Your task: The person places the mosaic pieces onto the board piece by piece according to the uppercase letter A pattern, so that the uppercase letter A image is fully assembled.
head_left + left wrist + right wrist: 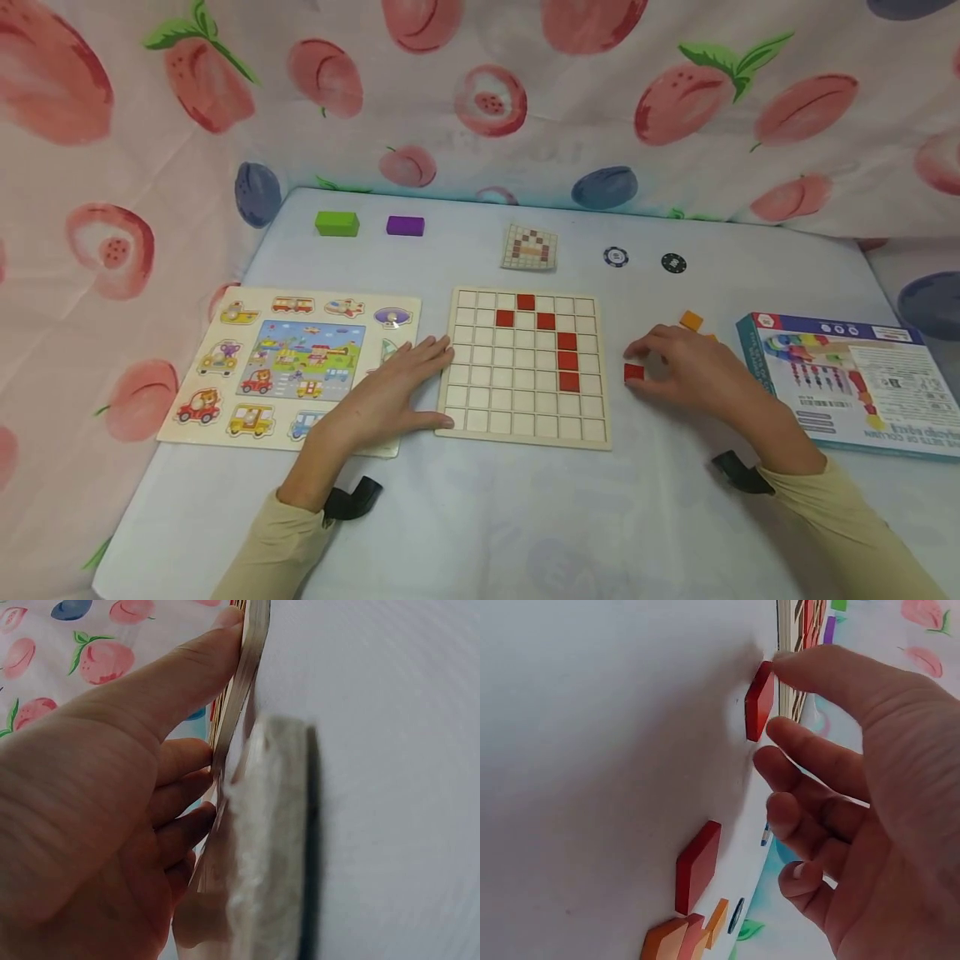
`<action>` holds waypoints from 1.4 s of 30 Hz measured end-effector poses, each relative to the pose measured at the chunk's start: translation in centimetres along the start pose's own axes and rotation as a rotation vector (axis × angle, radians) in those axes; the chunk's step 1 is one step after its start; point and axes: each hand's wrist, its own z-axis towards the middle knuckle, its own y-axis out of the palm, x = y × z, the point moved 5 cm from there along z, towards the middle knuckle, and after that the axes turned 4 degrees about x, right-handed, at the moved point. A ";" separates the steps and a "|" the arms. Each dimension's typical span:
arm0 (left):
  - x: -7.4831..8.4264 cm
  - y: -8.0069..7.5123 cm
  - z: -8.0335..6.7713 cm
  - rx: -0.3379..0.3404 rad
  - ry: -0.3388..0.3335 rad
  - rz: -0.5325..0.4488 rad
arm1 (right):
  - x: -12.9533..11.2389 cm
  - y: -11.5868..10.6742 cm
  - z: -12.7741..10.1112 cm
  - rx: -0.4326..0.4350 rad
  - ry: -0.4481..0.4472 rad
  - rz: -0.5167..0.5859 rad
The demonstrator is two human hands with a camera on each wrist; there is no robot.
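A wooden grid board [525, 408] lies in the middle of the table with several red tiles set in its squares. My left hand [397, 379] rests flat against the board's left edge, fingers straight; in the left wrist view its thumb [187, 667] lies along the board's rim [247, 667]. My right hand [678, 367] is just right of the board. Its thumb and forefinger pinch a loose red tile [633, 372] [759, 701] that lies on the table. A second red tile [697, 866] and orange tiles [682, 941] lie behind that hand.
A vehicle puzzle board [292, 358] lies left of the grid. A printed box [847, 383] sits at the right. Along the back are a green block [337, 222], a purple block [405, 225], a pattern card [529, 247] and two chips [616, 257]. An orange tile [691, 320] lies near the right hand.
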 end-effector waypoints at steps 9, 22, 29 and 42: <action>0.0 -0.2 0.0 0.018 0.009 0.006 | -0.2 -0.1 0.1 0.031 -0.041 -0.015; -0.2 0.0 0.2 0.012 0.014 0.012 | -6.6 -0.7 3.5 0.170 -0.163 -0.011; -0.1 0.1 0.2 0.013 0.016 0.011 | -11.3 -0.8 5.8 0.172 -0.257 0.001; -0.2 0.1 0.2 0.016 0.017 0.014 | -16.0 0.8 9.2 0.050 -0.282 -0.001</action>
